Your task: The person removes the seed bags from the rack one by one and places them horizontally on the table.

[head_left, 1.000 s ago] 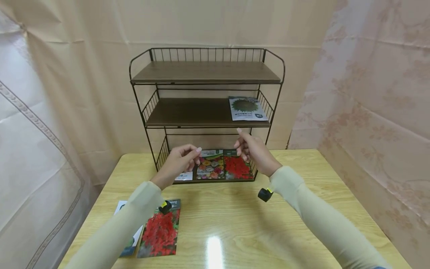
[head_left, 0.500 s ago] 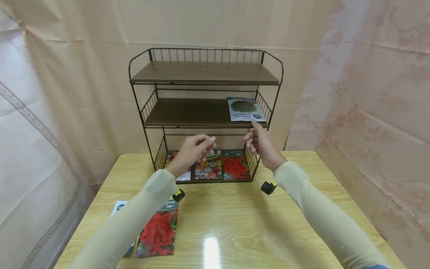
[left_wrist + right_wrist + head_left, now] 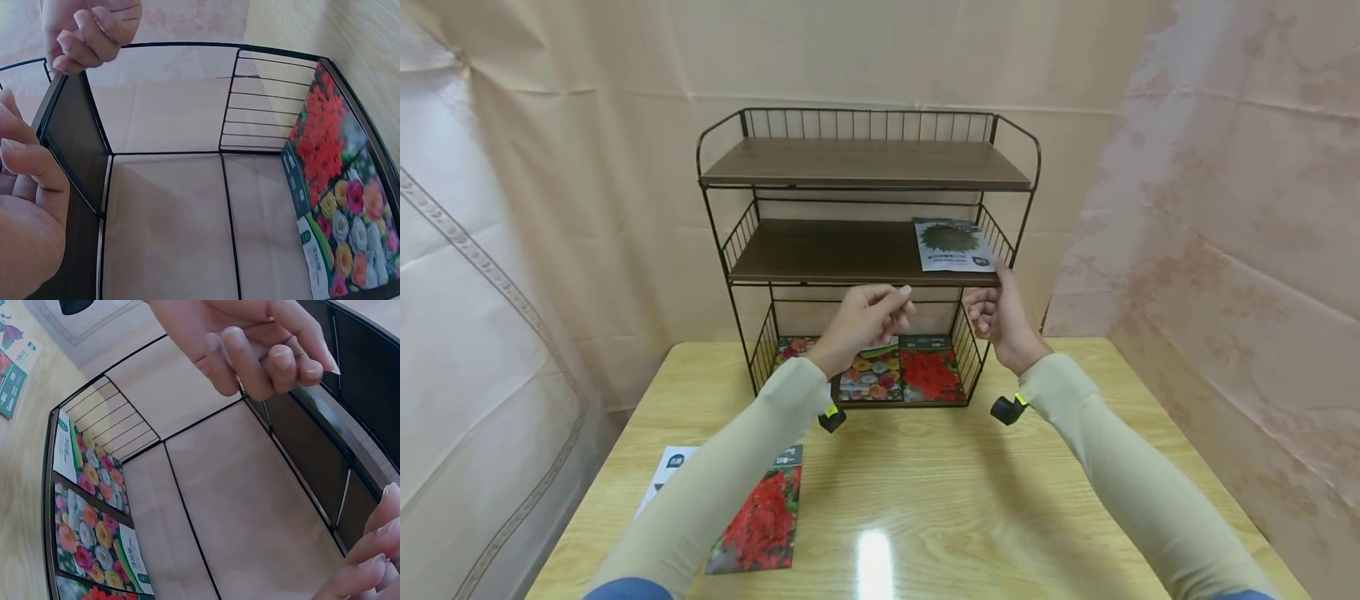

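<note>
Cloth backdrop (image 3: 880,50): pale and creased, hung behind the table.
Table (image 3: 940,500): light wood grain, with a bright glare near its front edge.
Rack (image 3: 865,162): dark wire frame with three brown shelves, standing at the back of the table.
Packets on the table: a red-flower packet (image 3: 760,521) lies beside a white packet (image 3: 662,475), both partly under the left forearm.
Packets on the bottom shelf: a mixed-flower packet (image 3: 868,379) sits next to another red one (image 3: 932,372); a third (image 3: 792,348), at left, is partly covered.
Sunflower packet (image 3: 953,246): flat on the middle shelf, at its right end.
Right hand (image 3: 1009,321): released, fingers loosely bent below the shelf edge, thumb up by the sunflower packet's front corner (whether they touch, I cannot tell).
Left hand (image 3: 867,323): released, fingers relaxed, just before the middle shelf's front edge.
Wrist cameras (image 3: 832,417): small, black, one under each cuff.
</note>
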